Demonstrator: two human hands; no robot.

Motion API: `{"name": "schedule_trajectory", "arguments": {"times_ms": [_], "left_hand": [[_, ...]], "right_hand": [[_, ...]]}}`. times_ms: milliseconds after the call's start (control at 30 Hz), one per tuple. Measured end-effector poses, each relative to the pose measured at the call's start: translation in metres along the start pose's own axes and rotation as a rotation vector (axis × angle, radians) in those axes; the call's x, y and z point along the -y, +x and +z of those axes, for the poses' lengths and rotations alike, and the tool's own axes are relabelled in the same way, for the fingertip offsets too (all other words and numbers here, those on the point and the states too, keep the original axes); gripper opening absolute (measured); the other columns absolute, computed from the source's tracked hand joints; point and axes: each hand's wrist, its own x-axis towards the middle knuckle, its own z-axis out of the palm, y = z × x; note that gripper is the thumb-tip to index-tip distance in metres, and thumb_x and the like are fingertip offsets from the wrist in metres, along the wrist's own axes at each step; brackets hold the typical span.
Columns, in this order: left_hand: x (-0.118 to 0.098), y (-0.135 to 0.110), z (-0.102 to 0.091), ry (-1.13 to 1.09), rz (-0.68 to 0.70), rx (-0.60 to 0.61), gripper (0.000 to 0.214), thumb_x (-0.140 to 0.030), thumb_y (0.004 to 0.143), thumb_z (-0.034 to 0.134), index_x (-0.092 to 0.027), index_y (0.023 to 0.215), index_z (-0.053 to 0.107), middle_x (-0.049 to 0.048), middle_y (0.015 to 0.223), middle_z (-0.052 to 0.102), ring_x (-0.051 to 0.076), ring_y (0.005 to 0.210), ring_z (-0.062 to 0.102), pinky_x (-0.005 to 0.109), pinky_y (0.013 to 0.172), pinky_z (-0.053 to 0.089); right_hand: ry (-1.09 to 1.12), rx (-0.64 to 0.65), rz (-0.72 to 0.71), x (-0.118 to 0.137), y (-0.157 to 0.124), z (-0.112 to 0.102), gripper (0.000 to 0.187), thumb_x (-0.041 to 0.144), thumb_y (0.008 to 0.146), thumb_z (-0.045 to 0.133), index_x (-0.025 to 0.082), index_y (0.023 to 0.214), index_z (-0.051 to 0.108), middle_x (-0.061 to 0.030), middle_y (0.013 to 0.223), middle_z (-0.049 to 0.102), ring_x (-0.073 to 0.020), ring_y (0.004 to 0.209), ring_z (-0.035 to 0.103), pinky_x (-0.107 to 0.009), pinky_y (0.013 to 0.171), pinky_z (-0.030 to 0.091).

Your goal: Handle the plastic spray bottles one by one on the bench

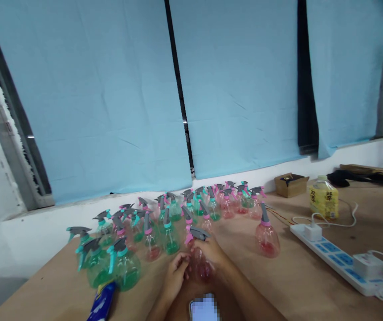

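My two hands meet low in the middle of the view around one pink spray bottle with a grey trigger head. My left hand wraps the bottle's left side, fingers curled. My right hand is closed over the bottle's neck, just under the trigger head. Behind them stand several more spray bottles, green and pink, in a loose crowd on the wooden table. One pink bottle stands apart to the right.
A white power strip with plugged adapters and cables lies at the right. Behind it are a yellow drink bottle, a small cardboard box and a dark object. A blue tube lies at the table's near left edge. Blue blinds cover the windows.
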Motion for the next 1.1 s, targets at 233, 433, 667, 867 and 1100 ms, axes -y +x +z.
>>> {"name": "schedule_trajectory", "arguments": {"times_ms": [233,433,667,867,1100], "left_hand": [[-0.004,-0.002,0.0,0.0,-0.009,-0.004,0.054,-0.069,0.072,0.059,-0.018,0.089,0.065,-0.0013,0.062,0.059,0.011,0.046,0.049,0.021,0.045,0.03],[-0.007,-0.003,0.001,0.003,-0.011,-0.003,0.052,-0.068,0.073,0.059,-0.018,0.088,0.065,-0.0015,0.063,0.059,0.01,0.046,0.049,0.021,0.046,0.03],[-0.003,-0.003,0.001,-0.006,-0.002,0.02,0.048,-0.063,0.076,0.058,-0.018,0.09,0.065,-0.0019,0.063,0.058,0.01,0.047,0.048,0.021,0.046,0.031],[-0.006,-0.005,0.002,0.002,-0.005,0.014,0.046,-0.062,0.076,0.059,-0.017,0.088,0.065,-0.0015,0.062,0.058,0.011,0.048,0.048,0.022,0.047,0.033],[-0.002,-0.004,0.003,0.0,-0.003,0.023,0.046,-0.062,0.077,0.058,-0.018,0.089,0.065,-0.0017,0.063,0.058,0.01,0.047,0.049,0.022,0.047,0.032]], "right_hand": [[-0.352,-0.481,-0.105,0.017,-0.004,-0.033,0.017,0.032,0.07,0.061,0.019,0.077,0.069,-0.0027,0.066,0.064,-0.0189,0.063,0.057,-0.028,0.061,0.041],[-0.665,-0.794,-0.049,0.018,-0.01,-0.069,0.043,0.04,0.08,0.051,0.019,0.116,0.063,-0.0107,0.085,0.068,-0.0275,0.077,0.063,-0.033,0.068,0.041],[-0.902,-0.895,-0.35,-0.012,-0.003,-0.081,0.057,0.027,0.076,0.048,0.011,0.131,0.043,-0.0205,0.123,0.055,-0.0348,0.117,0.049,-0.048,0.099,0.033],[-0.994,-0.959,-0.28,-0.031,0.001,-0.088,0.058,0.032,0.075,0.053,0.008,0.127,0.044,-0.0234,0.121,0.047,-0.0384,0.116,0.042,-0.053,0.097,0.032],[-0.934,-0.9,-0.358,-0.051,0.004,-0.099,0.063,0.029,0.077,0.049,0.004,0.133,0.036,-0.026,0.126,0.047,-0.0382,0.124,0.041,-0.053,0.102,0.032]]}}
